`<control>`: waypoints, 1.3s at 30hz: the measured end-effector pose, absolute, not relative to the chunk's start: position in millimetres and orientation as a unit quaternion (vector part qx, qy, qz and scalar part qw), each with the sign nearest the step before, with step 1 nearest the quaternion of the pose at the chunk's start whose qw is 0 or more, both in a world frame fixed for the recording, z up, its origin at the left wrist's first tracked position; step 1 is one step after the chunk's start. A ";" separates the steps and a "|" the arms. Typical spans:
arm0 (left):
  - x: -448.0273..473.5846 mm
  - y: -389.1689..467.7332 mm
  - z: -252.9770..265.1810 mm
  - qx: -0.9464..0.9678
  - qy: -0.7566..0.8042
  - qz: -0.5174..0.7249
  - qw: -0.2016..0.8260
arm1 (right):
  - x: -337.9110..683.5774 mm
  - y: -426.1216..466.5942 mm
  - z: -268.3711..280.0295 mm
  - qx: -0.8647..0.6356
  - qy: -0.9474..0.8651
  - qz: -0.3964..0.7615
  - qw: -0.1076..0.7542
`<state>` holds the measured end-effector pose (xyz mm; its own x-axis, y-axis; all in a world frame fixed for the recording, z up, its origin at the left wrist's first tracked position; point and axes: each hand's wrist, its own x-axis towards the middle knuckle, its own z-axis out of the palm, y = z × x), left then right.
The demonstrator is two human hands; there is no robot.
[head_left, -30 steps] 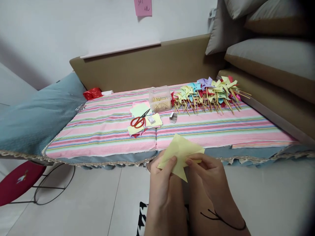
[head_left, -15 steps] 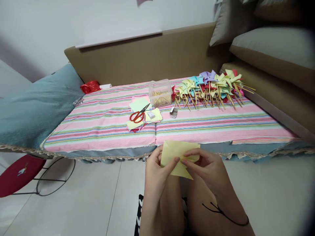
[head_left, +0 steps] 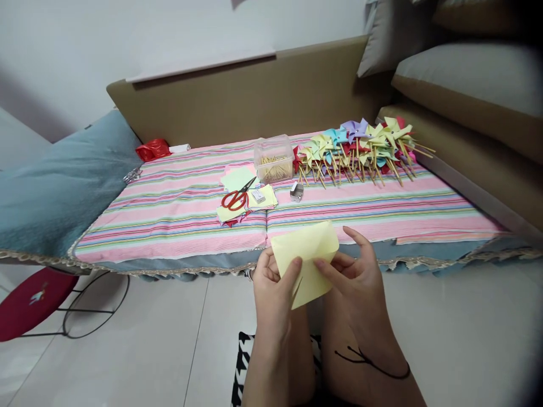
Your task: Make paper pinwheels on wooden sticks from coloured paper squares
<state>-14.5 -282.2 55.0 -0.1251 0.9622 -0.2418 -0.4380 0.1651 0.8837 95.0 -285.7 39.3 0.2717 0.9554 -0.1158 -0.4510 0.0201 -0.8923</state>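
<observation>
A pale yellow sheet of paper is held above my lap, with a slit running in from its lower left part. My left hand pinches its left side, thumb on top and fingers behind. At the right side, my right hand presses its thumb on the paper; the index finger sticks up away from it and other fingers are partly hidden behind. Beyond my hands, red-handled scissors lie on stacks of coloured paper, beside a small white box.
A clear plastic tub of thin sticks stands on the striped cloth. Right of it lies a pile of paper pinwheels. A small open box sits in front. A red stool stands on the floor at left.
The yellow paper has turned and tilted in my hands, its upper edge now higher at the right. My right index finger has lifted off the paper.
</observation>
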 end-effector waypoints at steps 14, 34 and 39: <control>-17.8 -285.0 50.4 0.325 0.488 0.581 0.565 | 98.3 -289.7 41.2 -0.463 -0.325 0.517 0.642; -52.2 -283.6 51.1 0.505 0.573 0.456 0.457 | 116.3 -294.4 28.4 -0.453 -0.447 0.626 0.450; -49.3 -284.2 48.7 0.558 0.538 0.483 0.406 | 114.6 -294.4 24.4 -0.437 -0.456 0.646 0.428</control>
